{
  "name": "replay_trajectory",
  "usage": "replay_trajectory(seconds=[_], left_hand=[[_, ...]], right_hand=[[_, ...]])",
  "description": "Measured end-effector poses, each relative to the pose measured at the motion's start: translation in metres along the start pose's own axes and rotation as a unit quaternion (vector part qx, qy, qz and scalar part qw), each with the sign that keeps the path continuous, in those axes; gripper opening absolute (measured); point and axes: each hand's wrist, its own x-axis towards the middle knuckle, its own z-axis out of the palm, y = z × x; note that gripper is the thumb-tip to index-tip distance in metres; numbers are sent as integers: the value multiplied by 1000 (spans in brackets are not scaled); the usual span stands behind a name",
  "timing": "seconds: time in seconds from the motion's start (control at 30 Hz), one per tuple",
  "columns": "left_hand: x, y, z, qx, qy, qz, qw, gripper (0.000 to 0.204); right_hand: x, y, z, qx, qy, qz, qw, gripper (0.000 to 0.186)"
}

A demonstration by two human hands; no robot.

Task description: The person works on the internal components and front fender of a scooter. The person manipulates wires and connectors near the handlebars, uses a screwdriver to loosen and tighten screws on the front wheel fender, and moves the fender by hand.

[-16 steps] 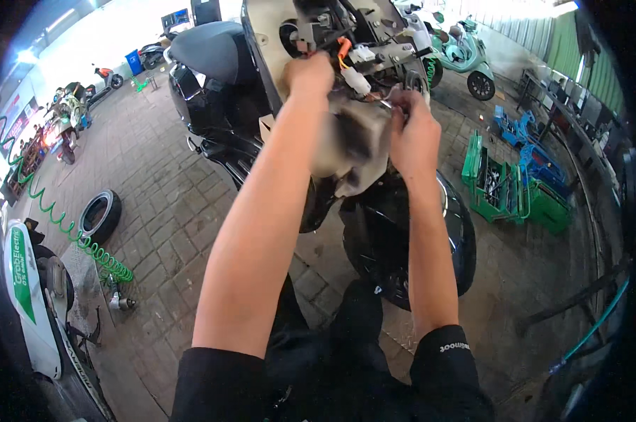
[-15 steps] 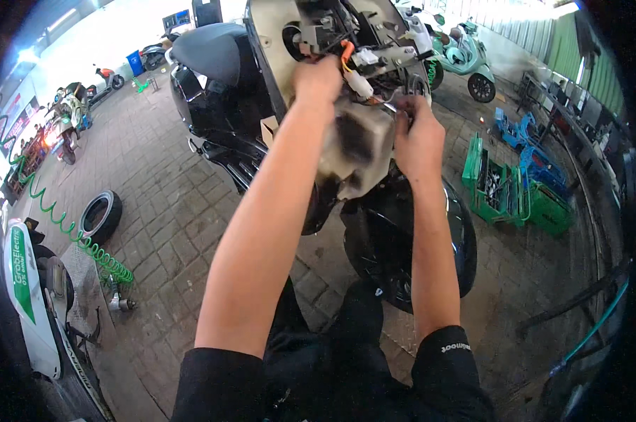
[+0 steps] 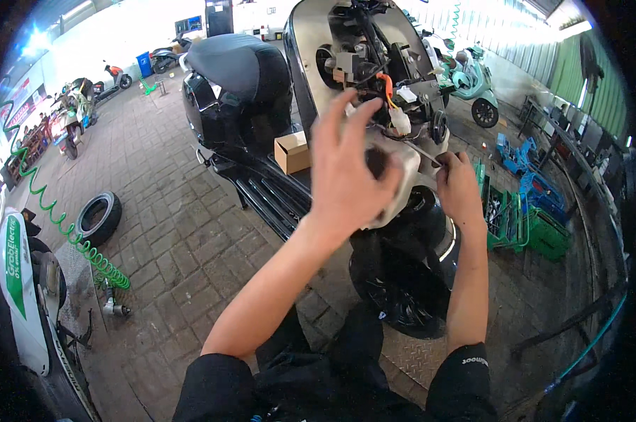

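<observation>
The front of a black scooter stands uncovered, its cream inner panel point(image 3: 309, 49) bearing wiring, a grey module point(image 3: 344, 63), an orange cable point(image 3: 387, 88) and a white connector point(image 3: 401, 121). My left hand point(image 3: 346, 172), blurred, is raised over the panel's lower part with fingers spread and nothing visible in it. My right hand point(image 3: 460, 193) is closed on a thin metal tool point(image 3: 422, 151) at the panel's lower right; the tool's tip points toward the wiring below the connector.
A cardboard box point(image 3: 293, 155) sits on the footboard point(image 3: 262, 200). Right are green point(image 3: 547, 232) and blue point(image 3: 515, 155) toolboxes. Left lie a tyre point(image 3: 100, 218) and an air gun point(image 3: 114, 302) with a coiled hose, beside another scooter point(image 3: 22, 295). More scooters stand behind.
My left hand has pulled back from the wiring and opened its fingers. My right hand has moved right and down with the tool. The scooter now appears further right and lower in view.
</observation>
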Motion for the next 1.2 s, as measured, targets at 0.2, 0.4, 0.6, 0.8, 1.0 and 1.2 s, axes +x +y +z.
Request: replay_trajectory(seconds=[0.2,0.4,0.6,0.8,1.0,1.2], left_hand=[[-8,-46,-7,107,103,-105,983,65],[-16,-57,4,7,93,-162,982,67],[-20,-59,6,10,103,-129,986,63],[-16,-59,6,-4,105,-99,989,61],[-15,-59,3,1,103,-99,990,61],[-16,-58,3,-5,92,-112,989,63]], right_hand=[[-4,9,-1,41,-10,17,999,17],[-8,11,0,70,40,-5,997,16],[-21,3,-9,73,92,9,993,13],[-58,20,0,91,130,65,985,13],[-48,10,1,69,148,47,985,13],[-30,-9,1,39,163,-14,986,14]])
